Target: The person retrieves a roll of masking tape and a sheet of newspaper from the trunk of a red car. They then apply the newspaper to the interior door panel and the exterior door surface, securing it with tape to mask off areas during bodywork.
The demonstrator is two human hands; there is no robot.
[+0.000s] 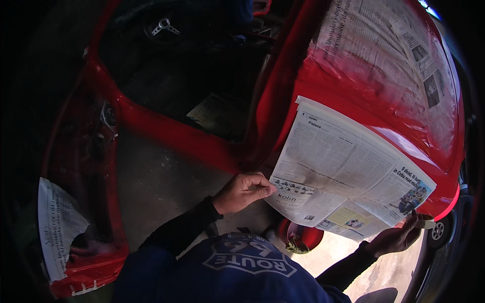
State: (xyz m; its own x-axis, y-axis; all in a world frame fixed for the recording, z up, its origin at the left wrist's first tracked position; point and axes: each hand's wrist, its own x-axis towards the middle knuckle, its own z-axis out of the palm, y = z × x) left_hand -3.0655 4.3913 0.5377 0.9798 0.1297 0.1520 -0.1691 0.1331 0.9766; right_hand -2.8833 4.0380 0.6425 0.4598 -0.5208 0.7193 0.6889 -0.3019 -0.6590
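A printed newspaper sheet (343, 166) lies spread against the red car body (323, 86), its upper edge along the panel below a papered window. My left hand (243, 193) pinches the sheet's left edge between thumb and fingers. At its lower right corner my right hand (396, 236) is closed on the paper. A pale roll of tape (427, 222) sits at the right hand's fingers and seems held along with the sheet. How firmly each finger grips is hidden in shadow.
Newspaper with red overspray (379, 55) covers the car's window at upper right. On the left hangs an open red door (83, 202), partly papered (60, 222). The dark cabin shows a steering wheel (165, 27). Below the sheet stands a red container (303, 235). Another vehicle's wheel (438, 231) is at right.
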